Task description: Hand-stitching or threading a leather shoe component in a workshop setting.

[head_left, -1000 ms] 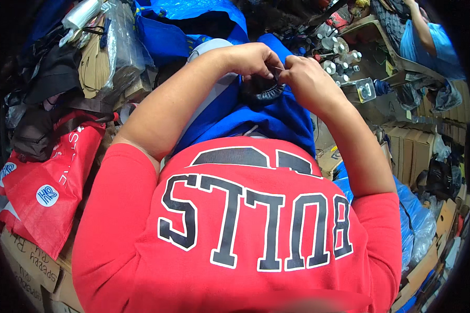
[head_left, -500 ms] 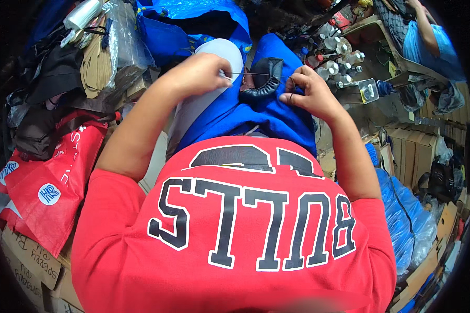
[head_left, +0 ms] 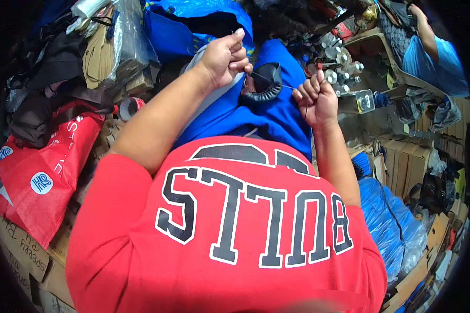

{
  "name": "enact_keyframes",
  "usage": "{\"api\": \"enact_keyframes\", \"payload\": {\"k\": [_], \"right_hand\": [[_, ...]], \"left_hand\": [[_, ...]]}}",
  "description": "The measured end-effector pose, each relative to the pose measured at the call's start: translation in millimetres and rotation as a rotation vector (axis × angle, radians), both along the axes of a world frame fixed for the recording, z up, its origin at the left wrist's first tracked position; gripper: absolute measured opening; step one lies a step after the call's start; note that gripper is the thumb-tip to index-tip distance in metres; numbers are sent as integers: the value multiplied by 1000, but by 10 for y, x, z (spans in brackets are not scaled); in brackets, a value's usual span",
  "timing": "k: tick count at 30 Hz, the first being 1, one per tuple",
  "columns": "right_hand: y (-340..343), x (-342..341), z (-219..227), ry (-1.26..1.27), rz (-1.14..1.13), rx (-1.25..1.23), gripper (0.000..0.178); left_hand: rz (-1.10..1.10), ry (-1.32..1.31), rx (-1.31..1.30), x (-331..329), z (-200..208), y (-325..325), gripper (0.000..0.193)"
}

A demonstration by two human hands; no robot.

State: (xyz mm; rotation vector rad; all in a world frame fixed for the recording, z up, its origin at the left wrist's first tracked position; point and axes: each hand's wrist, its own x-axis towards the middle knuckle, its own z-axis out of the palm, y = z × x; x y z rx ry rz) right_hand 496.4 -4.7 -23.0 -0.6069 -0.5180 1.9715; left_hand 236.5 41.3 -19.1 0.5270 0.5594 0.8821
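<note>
A black leather shoe (head_left: 269, 73) with a puckered, stitched edge rests between my knees, against my blue shorts (head_left: 230, 117). A thin dark thread (head_left: 287, 87) stretches from the shoe to my right hand (head_left: 317, 99), whose fingers are closed on it. Beyond the shoe's left side, my left hand (head_left: 225, 60) is raised in a fist, its lower fingers close to the shoe. The strand seems to run on to this hand, though its fingers cover most of what they grip. A loose length of thread hangs below my right hand.
An open blue bag (head_left: 193, 26) lies ahead. Several white-capped bottles (head_left: 344, 65) crowd the right, near a clear square container (head_left: 364, 101). A red bag (head_left: 52, 172) and a black cap (head_left: 57, 60) sit left. Another person's arm (head_left: 425, 34) shows far right.
My left hand has moved up and turned into a fist. My right hand has shifted slightly right and down, pulling the thread out from the shoe.
</note>
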Motion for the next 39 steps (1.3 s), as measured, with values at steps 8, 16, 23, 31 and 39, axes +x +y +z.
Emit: {"api": "enact_keyframes", "payload": {"k": [8, 16, 23, 31, 39], "right_hand": [[-74, 1010, 7, -1373, 189, 282, 56], [496, -398, 614, -1668, 660, 682, 39], [228, -88, 349, -1331, 572, 383, 33], [45, -311, 326, -1672, -44, 832, 33], [-111, -183, 518, -1303, 449, 405, 28]], "left_hand": [[150, 1173, 494, -704, 191, 87, 30], [-286, 1234, 1246, 140, 100, -576, 30], [-307, 1200, 1350, 230, 82, -542, 26], [-370, 1084, 1117, 114, 216, -277, 22], [-353, 1012, 847, 454, 258, -5, 27]]}}
